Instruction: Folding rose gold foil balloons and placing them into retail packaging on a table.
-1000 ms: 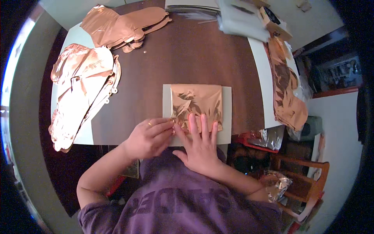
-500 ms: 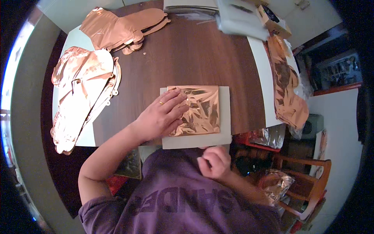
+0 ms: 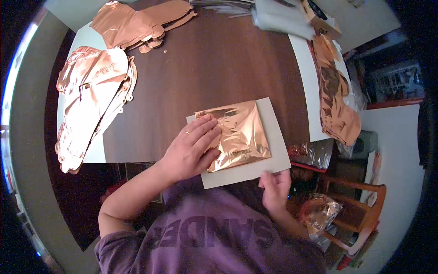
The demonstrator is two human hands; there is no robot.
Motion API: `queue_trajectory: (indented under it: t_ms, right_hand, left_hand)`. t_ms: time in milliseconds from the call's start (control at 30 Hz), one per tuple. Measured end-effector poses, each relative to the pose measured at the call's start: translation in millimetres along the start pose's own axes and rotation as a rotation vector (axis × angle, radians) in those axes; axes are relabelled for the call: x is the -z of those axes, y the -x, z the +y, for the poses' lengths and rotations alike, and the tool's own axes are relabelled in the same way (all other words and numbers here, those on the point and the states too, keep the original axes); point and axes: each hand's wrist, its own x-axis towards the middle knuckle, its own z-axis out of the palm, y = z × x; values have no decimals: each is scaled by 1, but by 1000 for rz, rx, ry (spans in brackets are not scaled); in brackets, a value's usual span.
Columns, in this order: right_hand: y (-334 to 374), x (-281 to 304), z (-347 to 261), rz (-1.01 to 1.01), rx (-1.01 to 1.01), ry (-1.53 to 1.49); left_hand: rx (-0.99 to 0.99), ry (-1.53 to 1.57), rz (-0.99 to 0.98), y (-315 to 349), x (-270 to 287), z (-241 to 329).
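Observation:
A folded copper-coloured foil balloon (image 3: 244, 134) lies as a flat square on a pale grey card (image 3: 278, 153), which is turned at an angle at the table's near edge. Across the foil's left side rests my left hand (image 3: 194, 144), palm down with fingers stretched out and a ring on one of them. My right hand (image 3: 276, 189) pinches the card's near right corner, thumb on top; its other fingers are mostly hidden beneath.
Flat foil balloons (image 3: 93, 91) are piled at the left, and another pile (image 3: 137, 23) lies at the far left. More foil (image 3: 335, 91) hangs along the right edge. Clear plastic bags (image 3: 280, 18) lie at the back of the brown table (image 3: 219, 59). A wooden chair (image 3: 351, 187) stands lower right.
The card and folded foil have turned counterclockwise, their right side shifting toward the right. My right hand has moved right and up and taken hold of the card's corner. My left hand stays on the foil.

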Motion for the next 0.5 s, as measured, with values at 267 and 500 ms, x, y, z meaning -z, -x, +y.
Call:
queue_trajectory:
  t_ms: [267, 500]
  right_hand:
    - [-1, 1, -18, -99, 42, 43]
    - [-12, -19, 54, -161, 57, 235]
  left_hand:
    - [-47, -27, 15, 1, -2, -2]
    - [-39, -24, 34, 2, -4, -2]
